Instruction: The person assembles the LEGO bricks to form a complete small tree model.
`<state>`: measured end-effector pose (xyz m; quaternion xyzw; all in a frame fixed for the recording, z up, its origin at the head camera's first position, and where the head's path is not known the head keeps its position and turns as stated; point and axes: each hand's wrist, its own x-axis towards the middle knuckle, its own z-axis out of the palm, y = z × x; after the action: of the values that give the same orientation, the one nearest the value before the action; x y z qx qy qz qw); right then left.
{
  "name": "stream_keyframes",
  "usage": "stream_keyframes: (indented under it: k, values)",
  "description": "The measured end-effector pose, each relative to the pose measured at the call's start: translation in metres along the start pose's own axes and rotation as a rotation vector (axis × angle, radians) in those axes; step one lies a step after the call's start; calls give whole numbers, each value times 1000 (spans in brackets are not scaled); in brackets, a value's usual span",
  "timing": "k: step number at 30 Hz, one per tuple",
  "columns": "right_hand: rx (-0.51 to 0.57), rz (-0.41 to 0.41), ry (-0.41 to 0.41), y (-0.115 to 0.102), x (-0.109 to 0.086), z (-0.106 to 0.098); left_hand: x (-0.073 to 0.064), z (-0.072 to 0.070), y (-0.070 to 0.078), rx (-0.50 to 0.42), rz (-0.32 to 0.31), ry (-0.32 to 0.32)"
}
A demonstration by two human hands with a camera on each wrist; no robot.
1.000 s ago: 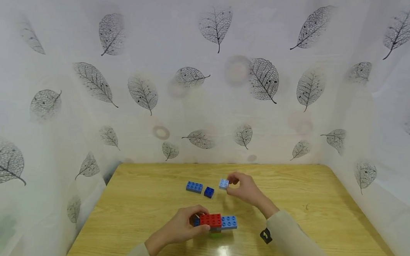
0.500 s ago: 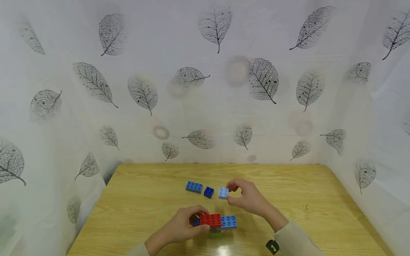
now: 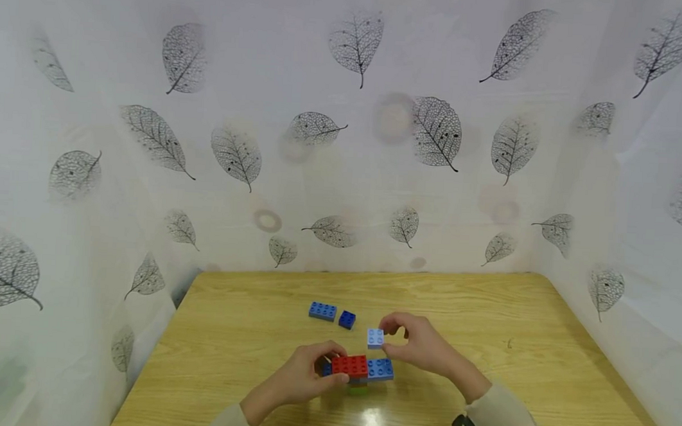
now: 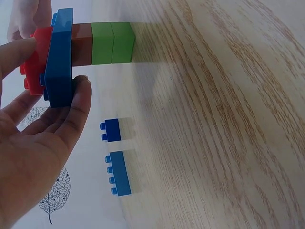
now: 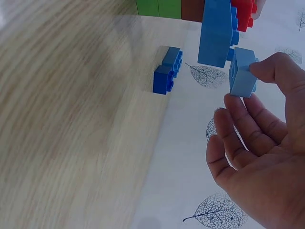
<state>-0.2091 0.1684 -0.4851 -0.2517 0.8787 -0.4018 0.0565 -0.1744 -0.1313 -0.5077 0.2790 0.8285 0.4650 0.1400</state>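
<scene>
Pale block (image 3: pixel 375 338), pinched by right hand (image 3: pixel 421 346), is brought nearer stack (image 3: pixel 351 365) gripped by left hand (image 3: pixel 300 377), seemingly unjoined.

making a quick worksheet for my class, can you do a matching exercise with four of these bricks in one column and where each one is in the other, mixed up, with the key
1. pale blue brick
2. green bricks
3. red brick
4. small dark blue brick

A. top of the tower
B. on the table, beside a longer blue brick
C. pinched in the right hand
D. bottom of the tower

Pairs: 1-C, 2-D, 3-A, 4-B
</scene>
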Motion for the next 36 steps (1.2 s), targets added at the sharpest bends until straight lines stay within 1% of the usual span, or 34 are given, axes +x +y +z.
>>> stream_keyframes:
  k: [3, 9, 17, 22, 29, 36]
  values:
    - [10, -5, -13, 0, -2, 2, 0, 0, 0, -1, -4, 2]
    - [2, -19, -12, 1, -9, 5, 1, 1, -2, -5, -6, -1]
    - [49, -17, -55, -3, -16, 7, 1, 0, -1, -14, -8, -6]
    - [49, -50, -74, -4, -20, 7, 1, 0, -2, -16, -5, -3]
    - [53, -81, -93, -3, -22, 9, 0, 0, -1, -29, -7, -1]
    - [49, -79, -122, -5, -23, 8, 1, -1, 0, -26, -17, -5]
